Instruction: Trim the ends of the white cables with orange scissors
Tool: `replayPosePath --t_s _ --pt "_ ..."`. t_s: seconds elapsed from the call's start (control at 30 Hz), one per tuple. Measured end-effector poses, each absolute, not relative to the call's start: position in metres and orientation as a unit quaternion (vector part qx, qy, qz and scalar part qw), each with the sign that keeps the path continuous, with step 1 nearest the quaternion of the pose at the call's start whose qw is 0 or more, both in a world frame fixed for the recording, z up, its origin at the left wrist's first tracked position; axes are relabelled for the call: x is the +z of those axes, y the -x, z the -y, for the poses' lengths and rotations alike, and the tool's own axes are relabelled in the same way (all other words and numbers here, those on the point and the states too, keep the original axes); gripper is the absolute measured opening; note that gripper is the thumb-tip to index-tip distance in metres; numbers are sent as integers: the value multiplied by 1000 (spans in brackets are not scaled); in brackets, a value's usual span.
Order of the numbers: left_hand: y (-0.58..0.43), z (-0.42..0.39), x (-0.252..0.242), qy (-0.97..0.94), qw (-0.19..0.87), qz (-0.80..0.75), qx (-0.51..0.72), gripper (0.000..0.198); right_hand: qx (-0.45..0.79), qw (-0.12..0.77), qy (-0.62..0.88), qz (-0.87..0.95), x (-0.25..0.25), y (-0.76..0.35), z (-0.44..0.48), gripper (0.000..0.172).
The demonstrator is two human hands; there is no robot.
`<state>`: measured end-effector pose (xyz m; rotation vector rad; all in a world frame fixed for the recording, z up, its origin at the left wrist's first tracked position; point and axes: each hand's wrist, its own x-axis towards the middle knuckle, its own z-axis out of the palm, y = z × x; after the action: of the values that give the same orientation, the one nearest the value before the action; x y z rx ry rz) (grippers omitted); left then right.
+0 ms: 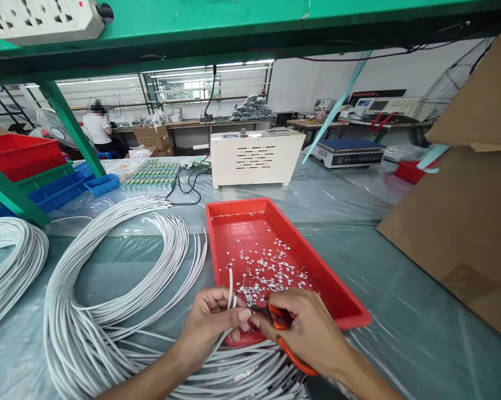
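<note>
My left hand pinches a white cable near its end, over the near rim of a red tray. In my right hand is a pair of scissors with orange handles. The dark blades meet the cable end by my left fingertips; whether they are closed on it is hidden. Small silvery scraps lie scattered across the tray floor. A large coil of white cables spreads to the left and passes beneath my wrists.
Another cable coil lies far left. Behind the tray stand a cream metal box and a scale. Circuit boards sit near blue bins. Cardboard borders the right; a green shelf beam crosses overhead. A person sits far back.
</note>
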<state>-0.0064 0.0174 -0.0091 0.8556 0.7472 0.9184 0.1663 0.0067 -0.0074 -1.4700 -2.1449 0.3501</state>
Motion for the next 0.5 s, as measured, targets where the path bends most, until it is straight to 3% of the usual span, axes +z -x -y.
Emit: replayPosePath --t_s 0.27,0.5 --pt "8 -19 -10 -411 753 -329 396 12 85 259 536 799 -8 -167 -7 36" --pt "9 -20 -13 -429 736 -342 397 11 105 272 531 795 -8 -167 -2 44"
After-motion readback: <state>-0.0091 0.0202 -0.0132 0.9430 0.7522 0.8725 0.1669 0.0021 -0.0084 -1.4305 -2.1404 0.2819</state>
